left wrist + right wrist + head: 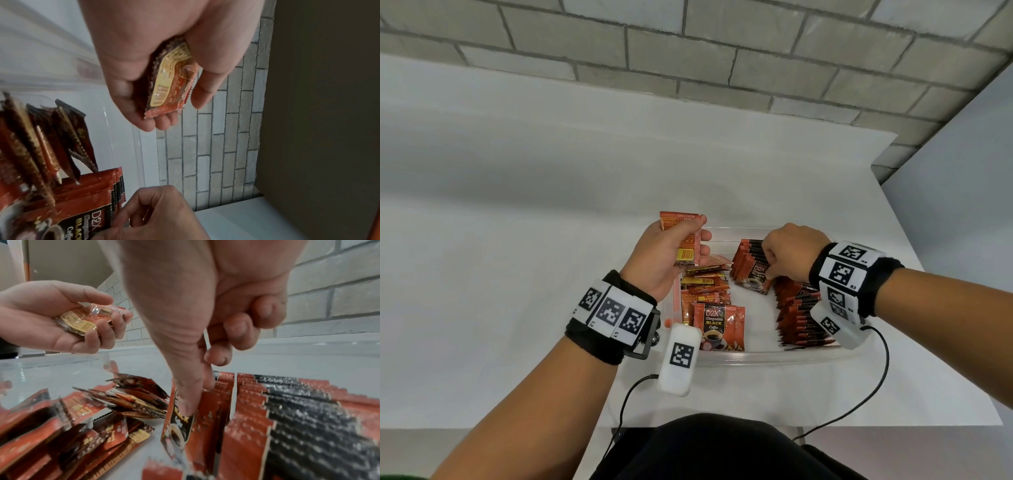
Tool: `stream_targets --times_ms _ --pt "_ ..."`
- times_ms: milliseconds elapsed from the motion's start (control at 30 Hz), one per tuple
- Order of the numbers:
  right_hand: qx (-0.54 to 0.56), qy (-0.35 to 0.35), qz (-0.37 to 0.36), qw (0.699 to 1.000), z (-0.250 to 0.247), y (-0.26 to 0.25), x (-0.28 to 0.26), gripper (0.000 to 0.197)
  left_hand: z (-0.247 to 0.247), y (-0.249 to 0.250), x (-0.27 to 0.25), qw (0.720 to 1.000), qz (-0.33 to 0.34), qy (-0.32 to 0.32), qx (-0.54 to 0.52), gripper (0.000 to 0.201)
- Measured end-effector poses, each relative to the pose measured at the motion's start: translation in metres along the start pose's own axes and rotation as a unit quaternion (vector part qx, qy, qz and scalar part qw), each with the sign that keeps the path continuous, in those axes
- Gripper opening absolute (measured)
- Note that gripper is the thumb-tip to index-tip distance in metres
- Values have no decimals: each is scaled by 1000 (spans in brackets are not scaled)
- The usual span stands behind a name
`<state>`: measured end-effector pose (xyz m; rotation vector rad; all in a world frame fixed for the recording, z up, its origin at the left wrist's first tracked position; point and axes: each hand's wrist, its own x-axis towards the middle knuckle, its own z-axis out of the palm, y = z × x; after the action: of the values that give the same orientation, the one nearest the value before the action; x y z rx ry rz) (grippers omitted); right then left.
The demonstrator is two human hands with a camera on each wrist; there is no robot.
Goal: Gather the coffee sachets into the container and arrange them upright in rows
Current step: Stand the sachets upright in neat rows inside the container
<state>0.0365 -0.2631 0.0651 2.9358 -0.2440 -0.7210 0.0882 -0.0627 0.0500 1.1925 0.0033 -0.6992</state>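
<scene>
- Left hand (666, 255) up over the tub's (774, 358) far-left corner, fingers curled round a few sachets (686, 240), backs showing.
- Right hand (789, 253) down in the tub, thumb and forefinger pinching the front sachet of the middle row (751, 270).
- Loose pile (705, 291) lies at left; another upright row (799, 315) stands at right.
- Light, crinkly, slick foil by the look of it: best pinched at the top seam, or they'll likely fan and topple.
- Exact count in the left hand is hard to tell; the right wristband hides part of the right row.

White table (517, 240), grey brick wall (722, 51), grey panel (962, 171)
</scene>
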Motion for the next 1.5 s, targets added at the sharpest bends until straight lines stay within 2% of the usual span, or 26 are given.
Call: stream_targets --times_ms 200,333,400,467,533,633,733,767,833,900,1033,1100,1167,1300,1433,1500 --pt "49 17 7 999 -6 8 -5 22 2 -1 0 999 -14 14 -43 11" --pt "122 71 1 990 -17 16 -15 16 6 1 0 997 -31 -13 -70 12" --pt "208 117 -26 971 -20 19 -25 16 10 2 -2 998 -27 -47 -25 14" --pt "317 154 -51 934 -22 15 -36 17 16 0 -3 997 -16 -73 32 16" --pt "390 156 -70 905 -21 9 -47 19 23 -4 -4 993 -6 -89 82 17" --pt "425 162 -97 885 -14 5 -55 17 33 -8 -6 986 13 -99 133 17" --pt "454 211 -87 861 -11 8 -58 5 42 -7 -9 986 17 -91 141 17" --pt "462 241 -75 850 -10 10 -60 8 44 -6 -9 988 2 -78 134 21" --pt "463 311 -61 828 -8 16 -62 10 46 -3 -8 992 -68 -47 92 41" --pt "443 352 -80 820 -5 17 -66 8 48 0 -11 990 -128 -56 23 49" --pt "392 330 -153 845 9 14 -71 12 52 2 -12 990 -106 -88 -25 29" --pt "379 318 -151 856 14 15 -75 20 53 4 -12 993 -83 -77 -21 16" --pt "398 307 -112 857 17 16 -77 27 54 8 -11 996 -64 -61 -26 12" --pt "547 221 -26 807 18 13 -80 24 57 7 -12 997 -40 -60 -29 18" --pt "602 193 -26 775 14 12 -76 13 66 6 -17 996 -49 -78 4 6" --pt "610 200 -20 767 12 13 -75 9 65 6 -17 996 -44 -69 48 11"
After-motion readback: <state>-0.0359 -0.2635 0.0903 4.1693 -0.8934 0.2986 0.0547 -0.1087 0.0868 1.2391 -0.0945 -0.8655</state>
